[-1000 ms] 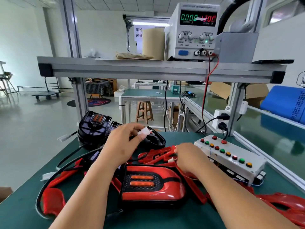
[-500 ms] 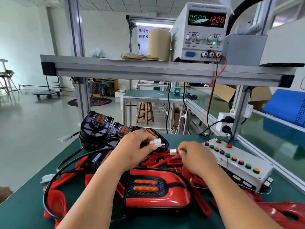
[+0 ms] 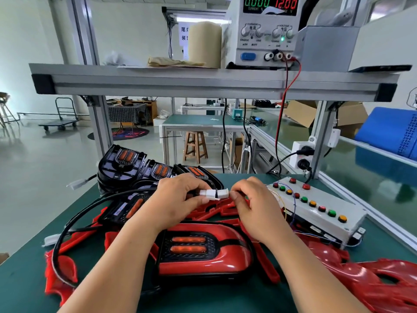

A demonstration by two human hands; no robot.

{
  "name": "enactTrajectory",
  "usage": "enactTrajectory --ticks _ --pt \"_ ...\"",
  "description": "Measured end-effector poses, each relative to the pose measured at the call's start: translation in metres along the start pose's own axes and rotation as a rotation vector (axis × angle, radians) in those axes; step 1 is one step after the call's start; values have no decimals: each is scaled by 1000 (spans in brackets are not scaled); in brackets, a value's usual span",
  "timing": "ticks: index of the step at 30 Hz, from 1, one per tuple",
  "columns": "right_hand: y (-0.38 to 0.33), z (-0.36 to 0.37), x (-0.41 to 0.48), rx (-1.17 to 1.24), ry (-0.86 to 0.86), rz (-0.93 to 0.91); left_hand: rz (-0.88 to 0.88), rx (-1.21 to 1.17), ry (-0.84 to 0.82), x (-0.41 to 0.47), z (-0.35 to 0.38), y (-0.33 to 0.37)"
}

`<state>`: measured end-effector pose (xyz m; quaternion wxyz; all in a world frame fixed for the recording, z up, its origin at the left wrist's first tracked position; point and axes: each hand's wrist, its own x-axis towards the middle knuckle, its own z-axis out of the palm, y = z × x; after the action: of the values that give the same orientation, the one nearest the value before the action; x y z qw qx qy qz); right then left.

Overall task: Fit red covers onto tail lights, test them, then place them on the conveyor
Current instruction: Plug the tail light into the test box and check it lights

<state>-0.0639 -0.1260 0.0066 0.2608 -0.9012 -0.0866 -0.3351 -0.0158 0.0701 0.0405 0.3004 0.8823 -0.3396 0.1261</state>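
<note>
**Above the covered tail light, two white plugs meet**

Over the middle of the green bench (image 3: 20, 288), both hands are raised, each pinching a small white plug. The left hand (image 3: 178, 197) pinches the left plug (image 3: 210, 193) between thumb and curled fingers. The right hand (image 3: 255, 199) grips the right plug (image 3: 223, 192) the same way. The two plugs sit end to end, touching or nearly so; whether they are fully seated I cannot tell.

Just below the hands, near the bench's front edge, lies the tail light (image 3: 189, 247) with its red cover (image 3: 234, 258) fitted. Two orange bars show in its black centre. A black cable (image 3: 74, 220) loops to its left.

Behind the left hand, a stack of uncovered black tail lights (image 3: 126, 163) leans at the bench's far edge. To the right and under the hands lie loose red covers (image 3: 372, 283). A white button box (image 3: 338, 199) with red, green and orange buttons sits just right of the right hand. On the shelf (image 3: 203, 83) above, a power supply (image 3: 266, 30) reads 0000 and 12.00.
</note>
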Motion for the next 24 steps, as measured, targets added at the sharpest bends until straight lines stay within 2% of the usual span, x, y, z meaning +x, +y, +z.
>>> enactTrajectory --ticks 12,24 --pt "-5 5 -3 14 45 -1 4 2 3 2 2 1" --pt "-7 3 -3 255 87 130 29 -156 19 1 4 -6"
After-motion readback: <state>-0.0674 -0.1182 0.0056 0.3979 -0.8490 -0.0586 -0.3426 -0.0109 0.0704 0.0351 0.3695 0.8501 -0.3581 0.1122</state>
